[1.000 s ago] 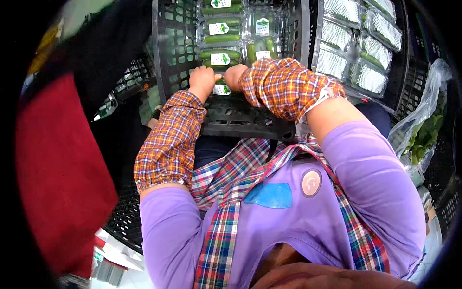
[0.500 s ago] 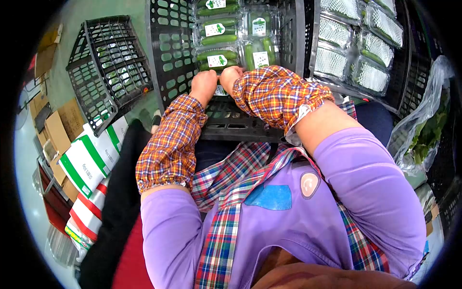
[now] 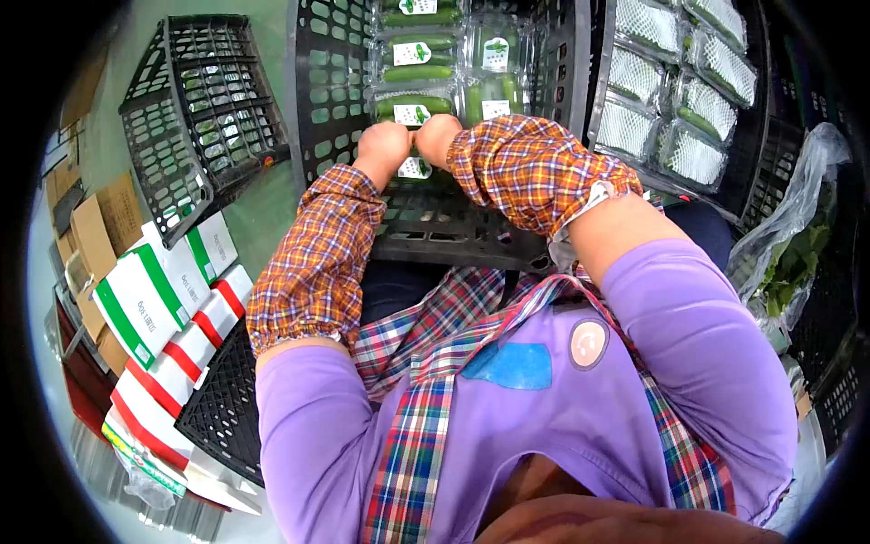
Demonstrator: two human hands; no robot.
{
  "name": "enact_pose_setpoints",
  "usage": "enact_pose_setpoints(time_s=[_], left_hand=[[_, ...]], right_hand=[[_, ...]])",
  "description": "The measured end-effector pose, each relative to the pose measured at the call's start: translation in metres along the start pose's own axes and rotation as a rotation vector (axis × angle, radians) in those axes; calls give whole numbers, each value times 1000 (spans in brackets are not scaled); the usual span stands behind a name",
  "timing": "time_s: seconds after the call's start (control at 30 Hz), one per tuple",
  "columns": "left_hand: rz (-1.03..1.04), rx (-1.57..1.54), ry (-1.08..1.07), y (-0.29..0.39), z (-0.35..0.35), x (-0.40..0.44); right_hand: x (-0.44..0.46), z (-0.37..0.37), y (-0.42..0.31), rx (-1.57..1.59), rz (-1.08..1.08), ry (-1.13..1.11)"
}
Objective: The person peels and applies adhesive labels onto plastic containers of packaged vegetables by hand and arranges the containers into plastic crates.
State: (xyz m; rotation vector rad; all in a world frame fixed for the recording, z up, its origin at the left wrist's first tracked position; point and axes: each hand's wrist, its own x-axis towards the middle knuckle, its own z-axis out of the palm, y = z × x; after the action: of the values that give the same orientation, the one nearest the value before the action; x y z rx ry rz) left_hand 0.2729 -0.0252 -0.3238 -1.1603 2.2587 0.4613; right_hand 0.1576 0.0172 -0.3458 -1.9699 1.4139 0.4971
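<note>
Clear plastic covers the labelled cucumber pack [image 3: 415, 169] in the black crate [image 3: 444, 250] just beneath the left hand [image 3: 384, 148] and right hand [image 3: 438, 140], curled close together, though whether they grip it I can't tell.

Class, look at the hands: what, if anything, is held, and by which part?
It cannot be told: the left hand and right hand are close together over the far edge of the nearest labelled pack, fingertips hidden.
</note>
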Motion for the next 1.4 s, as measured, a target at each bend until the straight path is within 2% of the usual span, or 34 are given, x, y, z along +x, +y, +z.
enact_pose_setpoints(time_s=[0.07,0.13,0.2,0.23,0.4,0.47,0.57,0.67,0.7,0.83,0.93,1.0,1.07,1.2,1.27,1.3,1.4], left_hand=[[-69,-69,101,-2,-19,4],[-58,-59,378,-14,-15,17],[102,-89,542,-16,-17,27],[178,-98,624,-19,-19,29],[124,-131,533,-21,-4,40],[99,-135,549,-17,-4,43],[167,-95,665,-16,15,52],[127,11,511,-4,14,46],[133,65,566,-3,23,48],[58,86,311,10,13,45],[63,77,329,12,10,44],[59,24,407,14,20,41],[46,-23,493,13,28,40],[41,-4,393,20,22,29],[-19,33,188,32,16,20],[-20,22,255,33,20,17],[-26,-52,370,22,24,24]], right_hand=[[15,-4,15,-48,-75,-95],[17,-15,27,-9,-143,-100],[16,-31,32,78,-55,-138],[8,-49,34,43,-113,-39],[25,-76,68,99,160,474],[30,-75,84,182,294,523],[33,-74,96,152,520,501],[31,-72,100,225,512,396],[27,-71,93,191,506,415],[22,-67,76,44,185,294],[14,-64,56,-39,122,111],[16,-54,50,-31,101,180],[16,-52,49,-55,82,119],[8,-62,48,-234,-45,-117],[5,-61,44,-252,-73,-155],[3,-59,42,-261,-90,-177],[0,-57,38,-145,-49,-11]])
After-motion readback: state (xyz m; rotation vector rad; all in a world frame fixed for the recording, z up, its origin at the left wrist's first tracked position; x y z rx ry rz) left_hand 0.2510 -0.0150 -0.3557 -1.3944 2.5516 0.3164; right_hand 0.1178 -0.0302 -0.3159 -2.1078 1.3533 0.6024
